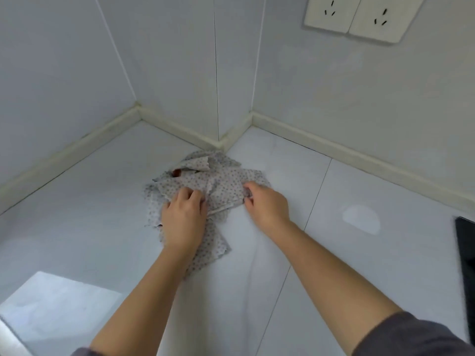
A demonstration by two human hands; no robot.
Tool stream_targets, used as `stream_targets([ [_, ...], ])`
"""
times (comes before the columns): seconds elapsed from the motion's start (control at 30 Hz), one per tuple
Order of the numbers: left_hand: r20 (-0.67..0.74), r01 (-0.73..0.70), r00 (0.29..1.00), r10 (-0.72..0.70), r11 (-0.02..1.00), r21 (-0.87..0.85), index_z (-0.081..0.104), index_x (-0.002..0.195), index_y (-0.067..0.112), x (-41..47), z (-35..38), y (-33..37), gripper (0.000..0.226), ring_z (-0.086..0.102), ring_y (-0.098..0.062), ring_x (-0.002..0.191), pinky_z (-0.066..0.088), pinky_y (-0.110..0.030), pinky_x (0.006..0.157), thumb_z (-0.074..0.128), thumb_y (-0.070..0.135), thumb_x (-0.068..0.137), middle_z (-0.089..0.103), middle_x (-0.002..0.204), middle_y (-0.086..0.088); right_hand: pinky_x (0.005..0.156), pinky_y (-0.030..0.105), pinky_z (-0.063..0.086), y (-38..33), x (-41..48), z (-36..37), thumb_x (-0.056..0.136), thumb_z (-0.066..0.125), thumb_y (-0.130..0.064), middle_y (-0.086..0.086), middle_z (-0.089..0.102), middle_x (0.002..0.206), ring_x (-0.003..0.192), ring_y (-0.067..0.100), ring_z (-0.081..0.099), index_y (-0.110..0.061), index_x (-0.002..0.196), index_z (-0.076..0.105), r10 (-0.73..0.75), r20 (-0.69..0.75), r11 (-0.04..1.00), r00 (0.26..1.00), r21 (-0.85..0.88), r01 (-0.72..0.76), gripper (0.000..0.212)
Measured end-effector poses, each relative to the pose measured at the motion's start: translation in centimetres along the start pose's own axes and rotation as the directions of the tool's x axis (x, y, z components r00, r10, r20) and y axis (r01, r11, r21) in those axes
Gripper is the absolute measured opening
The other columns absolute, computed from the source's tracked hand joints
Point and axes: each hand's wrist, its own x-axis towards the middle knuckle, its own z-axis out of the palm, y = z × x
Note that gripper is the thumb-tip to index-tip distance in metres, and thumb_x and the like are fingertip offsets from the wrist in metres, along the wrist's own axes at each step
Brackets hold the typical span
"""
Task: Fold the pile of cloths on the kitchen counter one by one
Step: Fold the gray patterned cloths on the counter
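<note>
Both my forearms (144, 291) reach to the crumpled pile of dotted cloths (218, 173) near the counter (102, 201) corner, left hand (183, 217) and right hand (267, 204) each pinching fabric that looks soft and light, probably best taken by a corner.

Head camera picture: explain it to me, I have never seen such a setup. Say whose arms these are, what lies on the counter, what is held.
No machine here: a person wears one camera on the head, looking down at their own bare hands. On the white counter, in the corner, lies a crumpled pile of cloths, pale with small dots. The left hand grips it with curled fingers; the right hand pinches its edge. Two wall sockets sit upper right.
</note>
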Motion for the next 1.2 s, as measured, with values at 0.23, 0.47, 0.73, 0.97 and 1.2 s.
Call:
stream_targets([
  [0.23,-0.309,-0.06,0.95,0.043,0.997,-0.048,0.054,0.086,0.01,-0.7,1.2,-0.4,0.015,0.051,-0.03,0.076,0.03,-0.038,0.068,0.048,0.018,0.097,0.06,0.08,-0.007,0.079,0.036,0.042,2.7,1.4,1.4,0.096,0.053,-0.023,0.004,0.063,0.109,0.099,0.027,0.059,-0.017,0.108,0.068,-0.145,-0.232,0.989,0.962,-0.026,0.143,0.02],
  [0.47,-0.449,-0.241,0.886,0.117,0.943,-0.23,0.05,0.093,0.007,-1.8,-1.5,1.2,0.012,0.037,-0.021,0.058,0.024,-0.031,0.071,0.043,0.011,0.101,0.05,0.065,-0.001,0.081,0.037,0.04,4.3,-2.3,-1.1,0.091,0.051,-0.013,0.005,0.066,0.103,0.091,0.027,0.056,-0.012,0.099,0.056,-0.233,-0.387,0.962,0.892,0.043,0.27,0.01],
  [0.73,-0.234,-0.345,0.932,0.278,0.878,-0.331,0.044,0.119,0.014,-7.0,-5.2,5.7,0.036,0.052,-0.022,0.067,0.041,-0.038,0.059,0.061,0.024,0.089,0.052,0.078,0.002,0.07,0.026,0.042,7.6,-13.7,-4.2,0.087,0.055,-0.008,0.001,0.06,0.087,0.076,0.015,0.052,-0.014,0.088,0.064,0.077,-0.55,0.917,0.831,0.366,0.158,0.01],
  [0.97,-0.171,-0.348,0.934,0.314,0.696,-0.628,0.053,0.096,0.017,-13.9,-11.2,7.7,0.013,0.04,-0.016,0.056,0.033,-0.02,0.049,0.042,0.011,0.097,0.051,0.068,-0.004,0.054,0.016,0.037,6.9,-25.0,-9.3,0.085,0.057,-0.008,-0.003,0.046,0.07,0.055,0.003,0.042,-0.011,0.07,0.051,0.307,-0.571,0.717,0.761,0.664,0.21,0.017],
  [1.2,-0.287,-0.316,0.946,0.154,0.641,-0.699,0.059,0.082,0.005,-14.9,-15.0,8.9,0.028,0.039,-0.017,0.06,0.03,-0.027,0.053,0.043,0.02,0.1,0.05,0.066,-0.006,0.048,0.019,0.034,5.2,-28.7,-13.7,0.09,0.061,-0.018,0.0,0.044,0.065,0.053,0.01,0.041,-0.014,0.072,0.044,0.405,-0.595,0.612,0.694,0.74,0.278,0.025],
])
